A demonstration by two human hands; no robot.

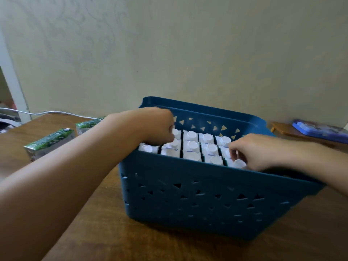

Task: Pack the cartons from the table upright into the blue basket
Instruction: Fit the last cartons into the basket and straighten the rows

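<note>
You are reaching both arms over the blue basket [197, 187], which is sitting on the wooden counter [98, 234] close to the wall. Upright cartons [192, 147] with white caps are standing inside it in tight rows, filling most of what shows of the interior. Your left hand [157, 126] is hovering over the far left corner of the basket, its fingers curling down onto the carton tops there; whether they are actually pinching one is not something I can tell, since the knuckles are hiding the fingertips. Your right hand [254, 150] is lying at the near right corner, its fingers bending around the capped carton [239, 163] standing there, thumb and forefinger touching its top. Two green cartons are lying on their sides on the counter left of the basket, well apart from both hands: one nearer you [49, 141], and one further back [88, 125] partly hidden behind your left forearm.
</note>
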